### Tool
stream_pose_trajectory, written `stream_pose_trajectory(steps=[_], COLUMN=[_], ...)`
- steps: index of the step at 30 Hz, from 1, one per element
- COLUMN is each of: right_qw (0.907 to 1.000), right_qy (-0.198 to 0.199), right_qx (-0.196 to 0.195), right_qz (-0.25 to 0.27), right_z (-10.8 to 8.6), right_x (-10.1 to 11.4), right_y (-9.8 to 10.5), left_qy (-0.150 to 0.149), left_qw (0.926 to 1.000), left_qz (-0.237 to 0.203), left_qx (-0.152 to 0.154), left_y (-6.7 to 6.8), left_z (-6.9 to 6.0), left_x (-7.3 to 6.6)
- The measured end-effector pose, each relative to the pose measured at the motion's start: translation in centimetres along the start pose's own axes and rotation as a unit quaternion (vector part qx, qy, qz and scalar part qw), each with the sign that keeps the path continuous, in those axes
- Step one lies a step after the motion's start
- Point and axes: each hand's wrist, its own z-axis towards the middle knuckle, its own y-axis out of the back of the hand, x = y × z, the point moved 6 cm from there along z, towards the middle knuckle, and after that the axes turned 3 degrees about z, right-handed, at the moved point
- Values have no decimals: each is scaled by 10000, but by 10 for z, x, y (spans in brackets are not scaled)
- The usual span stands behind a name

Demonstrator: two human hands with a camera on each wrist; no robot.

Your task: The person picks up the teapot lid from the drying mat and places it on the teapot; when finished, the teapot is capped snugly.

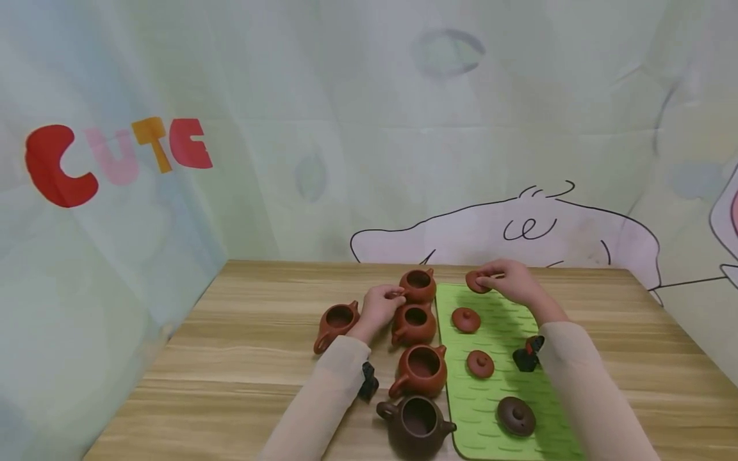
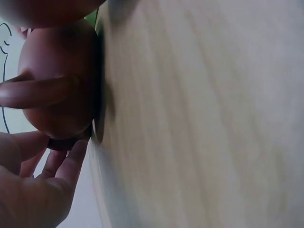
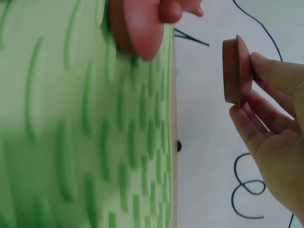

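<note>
My left hand (image 1: 382,308) pinches the handle of the farthest reddish-brown teapot (image 1: 418,286), which stands lidless at the back of a column of pots. In the left wrist view the fingers of that hand (image 2: 45,178) are at a dark handle beyond a nearer pot (image 2: 59,80). Over the far end of the green mat (image 1: 490,400), my right hand (image 1: 510,282) pinches a small reddish lid (image 1: 476,282). The right wrist view shows this lid (image 3: 237,71) on edge between thumb and fingers, held off the mat.
Two more reddish pots (image 1: 414,324) (image 1: 422,370) and a dark brown pot (image 1: 416,426) stand nearer in the column. Another reddish pot (image 1: 337,321) stands left. On the mat lie two reddish lids (image 1: 466,320) (image 1: 480,364) and a dark lid (image 1: 516,417).
</note>
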Motion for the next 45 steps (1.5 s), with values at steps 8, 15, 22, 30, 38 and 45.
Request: stream_pose_trajectory(steps=[8,15,22,30,38,45], right_qw=[9998,9994,9990,9983,9982,9982], right_qy=[184,310,419,517,569,580], right_qx=[21,111,148,273,200,68], right_qz=[108,78,-13,77,70,140], right_z=[13,23,36,49,56,60], right_x=[17,29,47,61,65,62], right_y=[-13,-22,-35,-54,-69,-76], left_qy=[96,73,117,-61,-103,-120], left_qw=[9999,9999,9999,9999,9998,9998], left_qz=[-49,-38,25,112,137,174], left_qx=[-39,-91,-87,-109,-118,-59], left_y=[1,0,1,1,2,3], left_z=[0,2,1,2,1,0], left_x=[1,1,-1,-1,-3,-4])
